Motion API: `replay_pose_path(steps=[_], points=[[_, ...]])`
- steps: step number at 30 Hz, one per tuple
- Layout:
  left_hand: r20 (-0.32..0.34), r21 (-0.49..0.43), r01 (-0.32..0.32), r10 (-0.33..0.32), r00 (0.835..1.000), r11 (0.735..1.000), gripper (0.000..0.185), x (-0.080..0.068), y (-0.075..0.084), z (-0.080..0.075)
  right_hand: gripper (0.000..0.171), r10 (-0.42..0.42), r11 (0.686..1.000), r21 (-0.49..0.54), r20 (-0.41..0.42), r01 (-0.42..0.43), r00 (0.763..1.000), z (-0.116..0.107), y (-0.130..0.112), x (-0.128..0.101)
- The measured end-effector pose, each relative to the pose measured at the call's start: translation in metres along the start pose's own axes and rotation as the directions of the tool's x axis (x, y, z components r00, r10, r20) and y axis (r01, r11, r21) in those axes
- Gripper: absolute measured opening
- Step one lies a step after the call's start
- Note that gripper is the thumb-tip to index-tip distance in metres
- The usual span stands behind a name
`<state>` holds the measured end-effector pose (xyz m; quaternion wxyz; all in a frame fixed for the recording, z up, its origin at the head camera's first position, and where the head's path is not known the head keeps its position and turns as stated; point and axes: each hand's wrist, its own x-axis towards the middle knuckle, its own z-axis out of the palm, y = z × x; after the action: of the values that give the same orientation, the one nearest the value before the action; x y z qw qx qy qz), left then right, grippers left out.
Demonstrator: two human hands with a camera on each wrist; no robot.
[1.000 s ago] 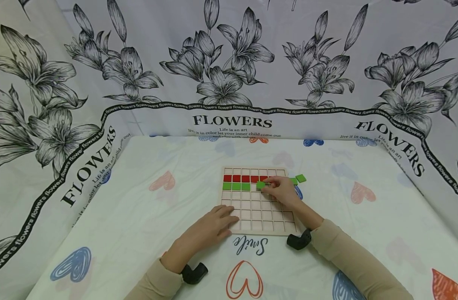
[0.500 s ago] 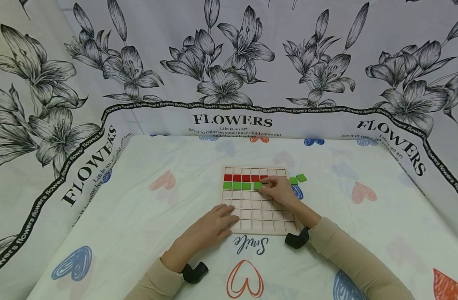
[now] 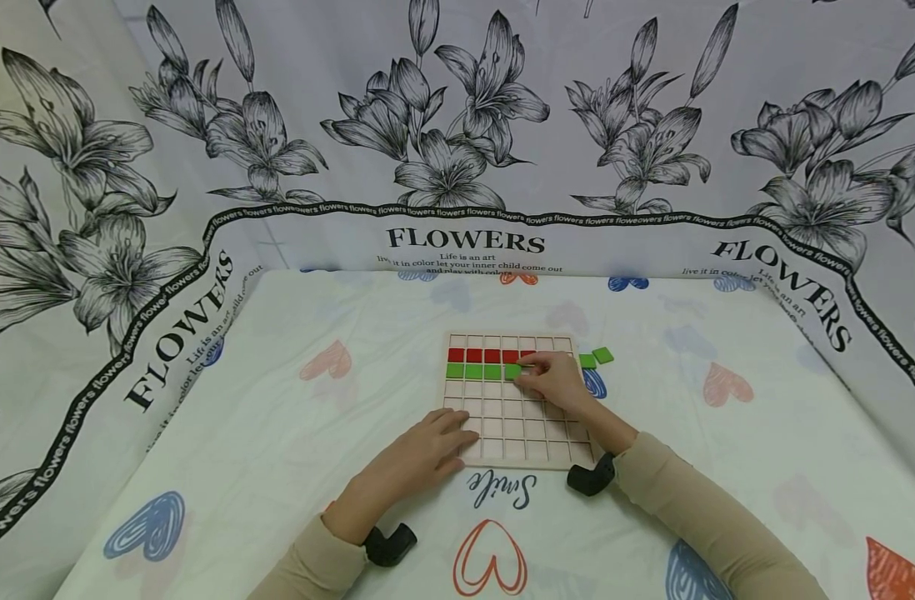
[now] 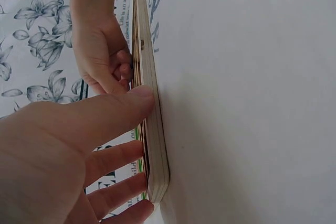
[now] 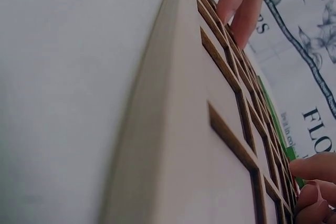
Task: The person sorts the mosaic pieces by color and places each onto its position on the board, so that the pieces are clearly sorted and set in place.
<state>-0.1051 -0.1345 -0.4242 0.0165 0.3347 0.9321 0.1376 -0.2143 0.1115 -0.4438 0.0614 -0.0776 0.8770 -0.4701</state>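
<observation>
red tiles (image 3: 482,356): 5 | green tiles (image 3: 472,372): 6 | grid board (image 3: 519,429): 1 | hands: 2

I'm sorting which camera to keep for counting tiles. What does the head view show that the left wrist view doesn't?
Only the head view shows the board's grid from above, with its red row, the green tiles below it and two spare green tiles on the cloth. Only the left wrist view shows the board's edge side-on, with the left thumb against it. Both show the left hand resting on the board and the right hand at the tiles.
</observation>
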Motion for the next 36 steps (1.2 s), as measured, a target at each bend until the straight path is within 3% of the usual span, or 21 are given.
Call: replay_pose_path(steps=[36], points=[[0.01, -0.01, 0.005, -0.005, 1.0, 1.0, 0.036, 0.0003, -0.0008, 0.0016, 0.033, -0.014, 0.999, -0.049, -0.015, 0.013, 1.0, 0.0029, -0.001, 0.0005]])
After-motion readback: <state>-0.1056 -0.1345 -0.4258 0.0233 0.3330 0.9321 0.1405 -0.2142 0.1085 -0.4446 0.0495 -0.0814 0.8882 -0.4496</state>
